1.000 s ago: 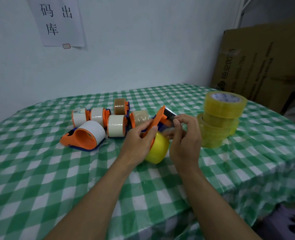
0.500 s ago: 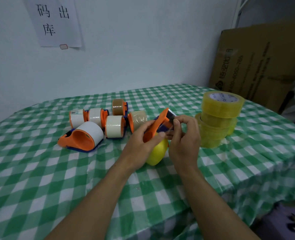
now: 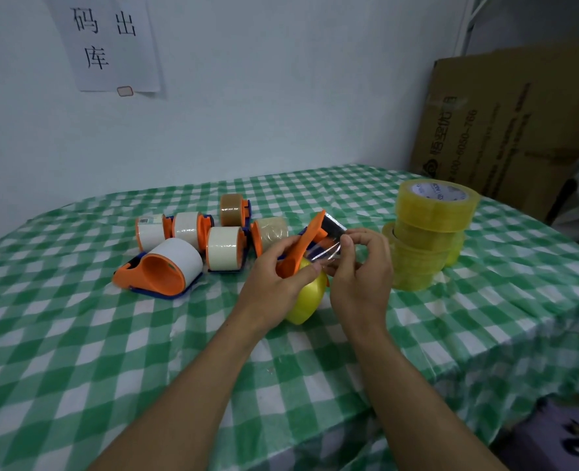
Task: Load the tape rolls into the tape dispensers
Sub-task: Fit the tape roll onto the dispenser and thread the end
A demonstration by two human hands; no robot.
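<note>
On wall, paper sign reads 码出库; hands grip orange dispenser, tape end.

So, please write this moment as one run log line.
left hand: holds orange dispenser | right hand: pulls clear tape end | yellow roll: loaded

The rear wall is plain, pale blue-white and evenly lit, with no hard shadows. A white paper sheet with three black printed characters is fixed to it at upper left. The bench is covered by a green-and-white checked cloth that hangs over the front right edge. A brown cardboard box with dark printing leans at the right, behind the bench. A white frame upright rises at the corner. At lower right, a dim purple object, possibly a stool, sits below bench level.
</note>
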